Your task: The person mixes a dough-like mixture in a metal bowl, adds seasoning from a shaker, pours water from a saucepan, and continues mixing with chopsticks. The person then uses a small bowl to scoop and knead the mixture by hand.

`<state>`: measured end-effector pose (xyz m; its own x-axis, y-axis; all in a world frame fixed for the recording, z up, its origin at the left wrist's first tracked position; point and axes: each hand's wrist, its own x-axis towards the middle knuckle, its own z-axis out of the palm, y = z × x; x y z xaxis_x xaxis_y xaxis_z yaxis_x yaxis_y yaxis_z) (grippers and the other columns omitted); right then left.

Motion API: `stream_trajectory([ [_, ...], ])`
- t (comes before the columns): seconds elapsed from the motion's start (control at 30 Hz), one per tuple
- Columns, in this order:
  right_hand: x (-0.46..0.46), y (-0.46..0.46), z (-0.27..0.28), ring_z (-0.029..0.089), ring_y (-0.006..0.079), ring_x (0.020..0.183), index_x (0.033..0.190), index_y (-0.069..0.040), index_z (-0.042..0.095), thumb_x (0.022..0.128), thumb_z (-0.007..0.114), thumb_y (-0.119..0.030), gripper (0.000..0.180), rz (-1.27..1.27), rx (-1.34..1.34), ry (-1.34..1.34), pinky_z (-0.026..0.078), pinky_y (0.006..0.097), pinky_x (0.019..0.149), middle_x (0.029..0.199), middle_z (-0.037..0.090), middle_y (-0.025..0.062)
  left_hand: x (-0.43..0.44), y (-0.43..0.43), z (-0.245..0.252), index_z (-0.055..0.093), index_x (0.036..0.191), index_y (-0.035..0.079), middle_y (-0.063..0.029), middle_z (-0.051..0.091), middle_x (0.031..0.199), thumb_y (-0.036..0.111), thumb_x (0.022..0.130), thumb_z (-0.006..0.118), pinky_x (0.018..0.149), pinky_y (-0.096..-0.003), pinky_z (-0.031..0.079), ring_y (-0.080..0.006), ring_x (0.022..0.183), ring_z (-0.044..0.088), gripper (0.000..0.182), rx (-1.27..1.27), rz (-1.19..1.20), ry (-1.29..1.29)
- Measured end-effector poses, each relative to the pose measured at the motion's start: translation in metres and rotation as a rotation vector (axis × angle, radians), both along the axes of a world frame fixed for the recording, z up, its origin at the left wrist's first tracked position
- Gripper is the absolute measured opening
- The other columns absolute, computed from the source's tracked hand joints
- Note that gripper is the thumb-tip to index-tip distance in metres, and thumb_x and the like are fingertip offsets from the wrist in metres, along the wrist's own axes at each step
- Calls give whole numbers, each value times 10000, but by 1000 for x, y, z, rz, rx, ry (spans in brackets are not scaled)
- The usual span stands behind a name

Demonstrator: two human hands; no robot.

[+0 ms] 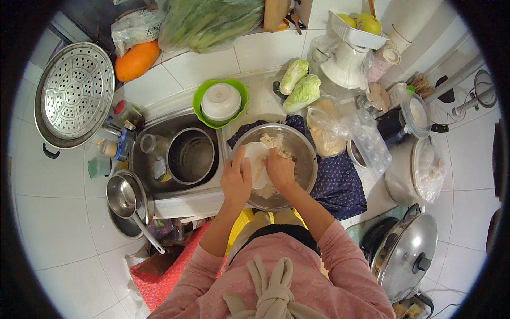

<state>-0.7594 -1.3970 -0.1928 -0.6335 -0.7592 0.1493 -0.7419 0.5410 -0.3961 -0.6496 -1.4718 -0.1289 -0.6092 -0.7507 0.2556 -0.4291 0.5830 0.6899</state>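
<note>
A wide stainless steel bowl point(310, 175) stands on a dark blue patterned cloth point(338, 187), with crumbly pale dough point(275, 143) in it. Over the bowl, my left hand point(236, 177) grips a small white bowl point(256, 153) by its left rim, tilted. My right hand point(280, 169) is at the small bowl's right side, its fingers bent; dough lies around it. Whether those fingers hold something is hidden.
Left of the steel bowl is a sink point(155, 191) with a metal pot point(191, 155). Behind it stands a green basin point(197, 107) holding a white bowl point(221, 99). Cabbages point(303, 93), a bagged pale food point(326, 133) and an egg tray point(370, 143) lie behind and to the right.
</note>
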Motion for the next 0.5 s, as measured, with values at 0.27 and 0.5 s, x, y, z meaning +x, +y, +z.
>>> stream_trajectory([
  [0.27, -2, -2, -1, 628, 263, 545, 873, -39, 459, 805, 577, -226, 233, 50, -42, -48, 497, 356, 474, 641, 614, 121, 4, -7, -2, 517, 1217, 158, -159, 499, 809, 204, 870, 501, 609, -425, 444, -324, 707, 539, 351, -92, 17, 17],
  [0.5, 10, -4, 13, 608, 305, 524, 876, -41, 414, 738, 660, -287, 374, -57, -121, -116, 474, 387, 423, 622, 604, 159, 1, 5, 7, 499, 1228, 162, -157, 482, 859, 203, 848, 534, 582, -409, 442, -314, 719, 530, 384, -99, -15, 10],
])
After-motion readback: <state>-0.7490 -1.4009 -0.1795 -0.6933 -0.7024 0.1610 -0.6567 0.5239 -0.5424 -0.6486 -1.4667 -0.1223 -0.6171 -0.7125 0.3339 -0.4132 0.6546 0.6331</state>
